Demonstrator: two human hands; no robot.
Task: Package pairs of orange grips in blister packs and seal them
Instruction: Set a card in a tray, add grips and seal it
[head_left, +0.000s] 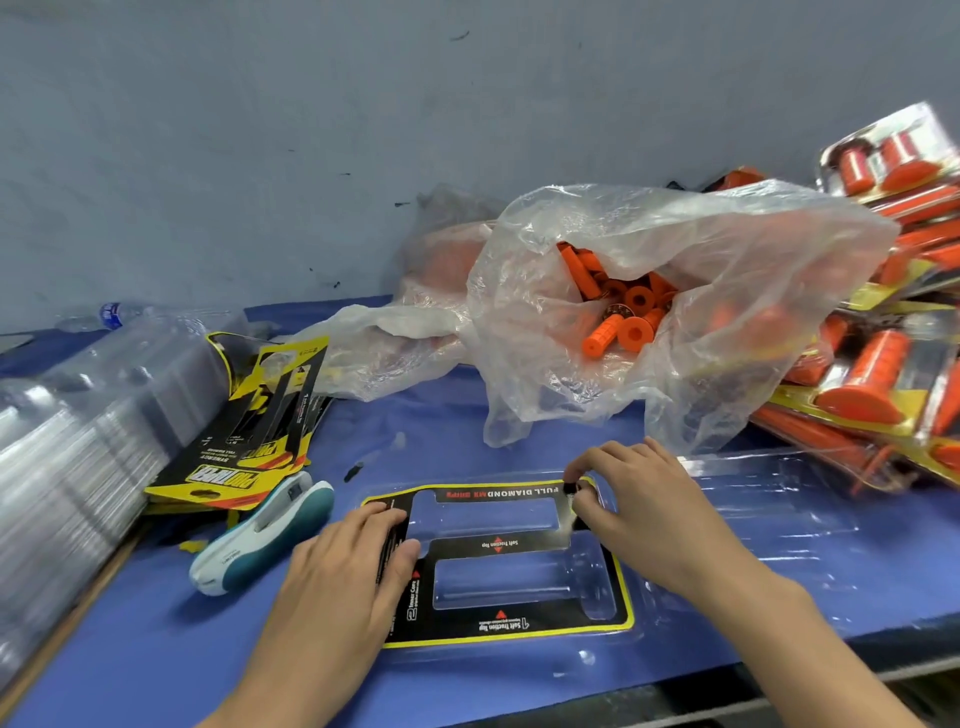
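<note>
flatly, left hand (345, 564) presses the card (498, 545); right fingers (582, 480) pinch its corner.

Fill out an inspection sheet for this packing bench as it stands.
Surface: blue mat covers the bench.
Job's things: printed card lies in a clear blister tray, pockets empty; orange grips loose in an open plastic bag; filled packs piled at right; empty blisters stacked at left, spare cards beside them.
Clutter: teal-and-white hand tool; water bottle at back left.
Hands: left hand presses flat on the card; right hand pinches a small dark-capped item at its far corner.
Cables: nothing seen.
Surroundings: grey-blue wall behind.
</note>
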